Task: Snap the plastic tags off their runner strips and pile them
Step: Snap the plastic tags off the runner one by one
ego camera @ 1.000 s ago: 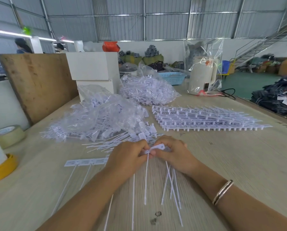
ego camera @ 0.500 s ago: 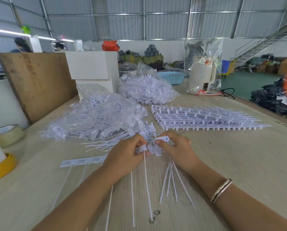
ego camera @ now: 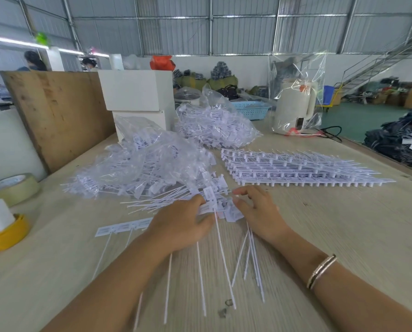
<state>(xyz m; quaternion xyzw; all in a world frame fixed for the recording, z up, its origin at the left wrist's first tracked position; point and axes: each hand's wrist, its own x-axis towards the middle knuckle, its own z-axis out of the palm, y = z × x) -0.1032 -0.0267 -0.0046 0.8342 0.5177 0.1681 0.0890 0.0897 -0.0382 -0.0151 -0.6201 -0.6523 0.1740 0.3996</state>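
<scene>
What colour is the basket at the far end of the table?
Light blue basket, clearest in the head view.

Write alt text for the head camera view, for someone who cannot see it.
Two bare hands work white plastic tags on a pale wooden table: the left hand grips a tag strip with long thin tails, the right hand hovers open beside it. Behind lie clear bags of tags and a stack of runner strips.

Factory hall: corrugated metal walls [ego camera: 200, 32], bagged stock [ego camera: 214, 125].
</scene>
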